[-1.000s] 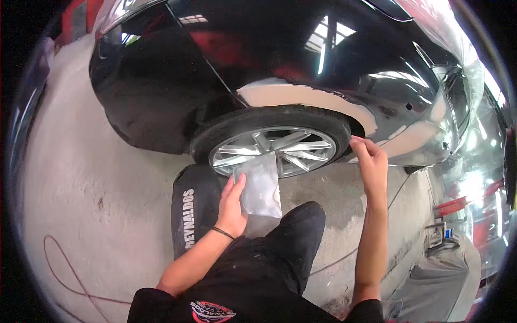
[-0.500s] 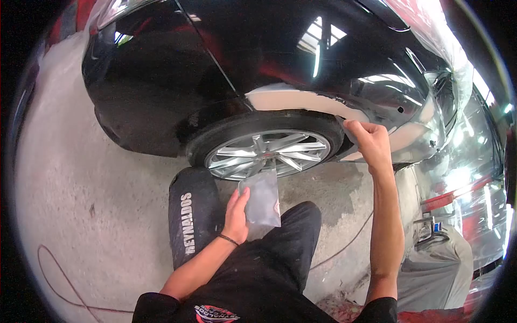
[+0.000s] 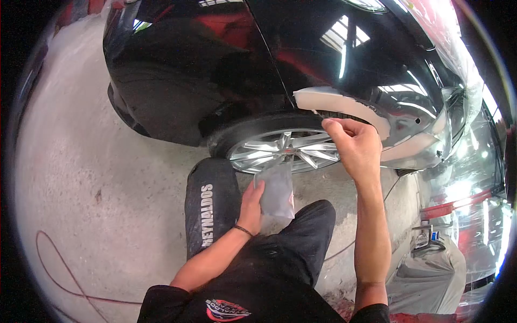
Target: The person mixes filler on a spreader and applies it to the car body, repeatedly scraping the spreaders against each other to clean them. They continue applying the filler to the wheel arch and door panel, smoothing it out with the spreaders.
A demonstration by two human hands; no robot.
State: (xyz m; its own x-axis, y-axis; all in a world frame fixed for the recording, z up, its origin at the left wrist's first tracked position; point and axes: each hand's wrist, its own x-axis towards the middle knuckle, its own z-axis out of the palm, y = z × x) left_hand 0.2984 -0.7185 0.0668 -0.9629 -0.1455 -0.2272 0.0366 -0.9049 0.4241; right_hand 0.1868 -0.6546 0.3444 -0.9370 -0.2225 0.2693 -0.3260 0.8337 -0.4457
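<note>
My left hand (image 3: 251, 211) grips a flat grey rectangular sheet (image 3: 277, 189) by its left edge, thumb on top, in front of the wheel. Raised at the wheel arch, my right hand (image 3: 356, 144) is closed in a pinch on a thin spreader (image 3: 321, 115), seen nearly edge-on, with a pale dab at its tip. That tip overlaps the lower edge of a beige filler patch (image 3: 336, 102) on the black car's fender (image 3: 226, 70). Below are the tyre (image 3: 253, 123) and the silver alloy wheel (image 3: 288, 146), partly behind my right hand.
A second beige patch (image 3: 412, 148) lies on the bumper at the right. Clear plastic sheeting (image 3: 458, 59) drapes the car's right side. A grey-covered object (image 3: 428, 274) stands at lower right; a thin hose (image 3: 59, 268) loops over the concrete floor (image 3: 124, 204).
My right hand has moved left along the arch, from its right end towards the middle of the patch. The view has shifted; my left hand still holds the sheet.
</note>
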